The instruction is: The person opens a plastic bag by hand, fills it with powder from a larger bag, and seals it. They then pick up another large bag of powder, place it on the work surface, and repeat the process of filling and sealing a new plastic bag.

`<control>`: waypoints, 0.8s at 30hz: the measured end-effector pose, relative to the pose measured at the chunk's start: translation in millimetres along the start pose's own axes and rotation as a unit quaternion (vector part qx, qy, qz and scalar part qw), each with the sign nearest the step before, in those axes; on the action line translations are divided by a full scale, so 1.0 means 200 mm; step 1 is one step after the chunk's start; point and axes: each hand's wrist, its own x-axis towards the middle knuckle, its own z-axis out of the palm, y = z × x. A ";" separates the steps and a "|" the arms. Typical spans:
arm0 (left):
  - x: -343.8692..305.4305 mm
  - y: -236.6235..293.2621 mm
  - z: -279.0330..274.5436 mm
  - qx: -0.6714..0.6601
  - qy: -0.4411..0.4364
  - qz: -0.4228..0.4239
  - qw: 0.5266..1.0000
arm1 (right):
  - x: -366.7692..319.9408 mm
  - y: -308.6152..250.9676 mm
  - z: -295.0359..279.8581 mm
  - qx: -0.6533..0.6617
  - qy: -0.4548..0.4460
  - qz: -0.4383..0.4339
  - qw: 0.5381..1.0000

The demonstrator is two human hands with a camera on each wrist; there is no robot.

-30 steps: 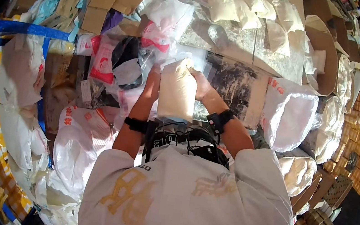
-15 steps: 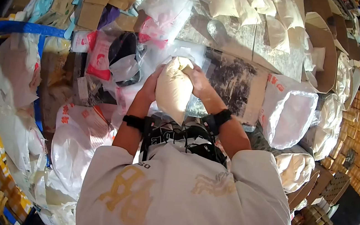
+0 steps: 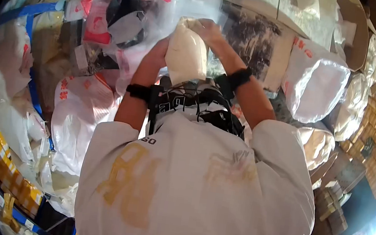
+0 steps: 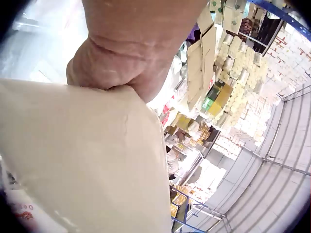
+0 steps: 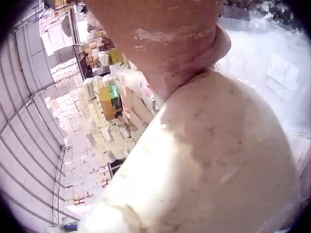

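A cream-coloured full bag (image 3: 187, 54) hangs upright in front of the person's body, its top gathered between both hands. The left hand (image 3: 161, 51) holds the bag's left side, and its fingers are partly hidden. At the upper right corner the right hand (image 3: 208, 32) grips the bag's top with bent fingers. In the left wrist view the bag (image 4: 87, 155) fills the lower left, against the left hand (image 4: 116, 63). The right wrist view has the bag's bulging, speckled side (image 5: 209, 150) below the right hand (image 5: 170, 53).
Beyond the hands lies a work surface (image 3: 249, 39) with pale powder on it. An open white sack (image 3: 315, 82) stands to the right. Pink-and-white packets (image 3: 98, 23) and a dark object in clear plastic (image 3: 126, 17) lie to the left, above another white sack (image 3: 77, 121).
The bag has swung and turned between the hands, its lower end shifting. The right hand has moved over the bag's top. The head view has tilted, so the scene sits higher.
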 end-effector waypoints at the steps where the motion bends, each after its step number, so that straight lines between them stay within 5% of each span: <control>1: -0.02 0.00 0.06 -0.001 0.036 0.013 0.999 | 0.05 0.06 0.00 -0.119 0.036 -0.038 0.991; 2: -0.03 0.00 0.11 -0.001 0.073 0.029 0.997 | 0.08 0.08 0.02 -0.237 0.069 -0.078 0.966; 5: -0.07 0.03 0.08 0.040 -0.001 -0.010 0.999 | 0.08 0.19 0.03 -0.470 0.206 -0.248 0.822; 9: -0.11 0.03 0.09 0.115 0.057 -0.015 0.992 | 0.07 0.13 -0.02 -0.147 -0.065 -0.015 0.987; 13: -0.13 0.05 0.07 0.129 0.064 -0.037 0.989 | 0.07 0.16 -0.01 -0.031 -0.096 0.035 0.994; 19: -0.14 0.08 -0.05 0.106 0.122 -0.034 0.986 | 0.21 0.32 0.01 0.095 -0.296 0.015 0.950; 22: -0.14 0.07 -0.07 0.074 0.131 -0.031 0.988 | 0.19 0.28 0.00 0.087 -0.298 0.074 0.948; 24: -0.14 0.05 -0.06 0.056 0.129 -0.028 0.990 | 0.22 0.34 0.00 0.147 -0.327 0.032 0.933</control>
